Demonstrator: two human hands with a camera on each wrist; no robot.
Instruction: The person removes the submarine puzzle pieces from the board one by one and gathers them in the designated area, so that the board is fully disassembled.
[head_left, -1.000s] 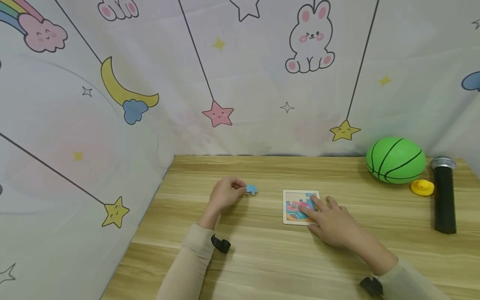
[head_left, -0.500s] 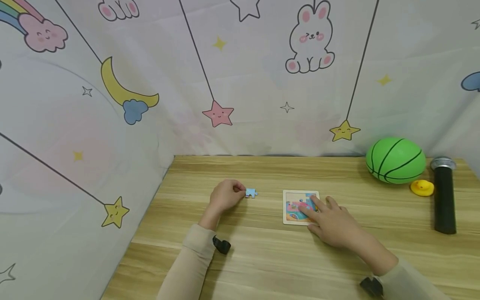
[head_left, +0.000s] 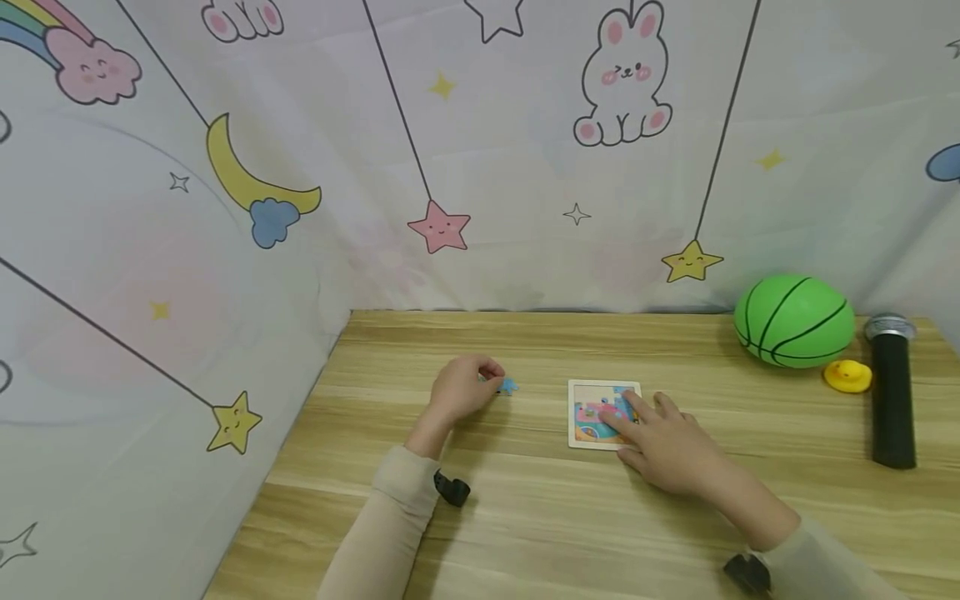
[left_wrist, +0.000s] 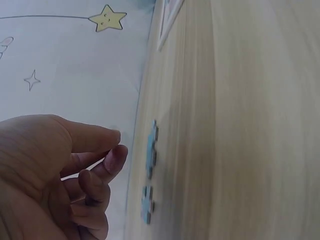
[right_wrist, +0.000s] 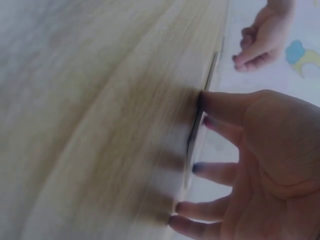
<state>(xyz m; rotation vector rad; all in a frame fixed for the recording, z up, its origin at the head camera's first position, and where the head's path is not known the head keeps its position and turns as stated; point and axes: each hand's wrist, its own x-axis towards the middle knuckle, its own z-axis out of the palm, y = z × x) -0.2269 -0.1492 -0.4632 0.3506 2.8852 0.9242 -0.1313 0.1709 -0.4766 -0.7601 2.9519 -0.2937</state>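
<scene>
My left hand point(head_left: 463, 390) hovers over the table left of the puzzle board. In the left wrist view its thumb and forefinger point(left_wrist: 102, 136) come close together with nothing between them. Below them lie two blue jigsaw pieces, a larger one point(left_wrist: 151, 150) and a smaller one point(left_wrist: 146, 204). The head view shows one blue piece point(head_left: 508, 386) beside the fingertips; the hand mostly hides the other. My right hand point(head_left: 670, 446) rests with spread fingers on the right part of the white-framed jigsaw board point(head_left: 572, 417), covering some of its pink and blue picture.
At the back right sit a green ball point(head_left: 795, 322), a yellow rubber duck point(head_left: 848, 377) and a black microphone point(head_left: 892, 400). A patterned cloth point(head_left: 510, 275) hangs behind and left of the wooden table point(head_left: 525, 517). Black straps show at both sleeves.
My left hand was at a blue jigsaw piece, which turned to show a paler face. Now the hand has shifted slightly right and stands off the pieces. The right hand stays on the board.
</scene>
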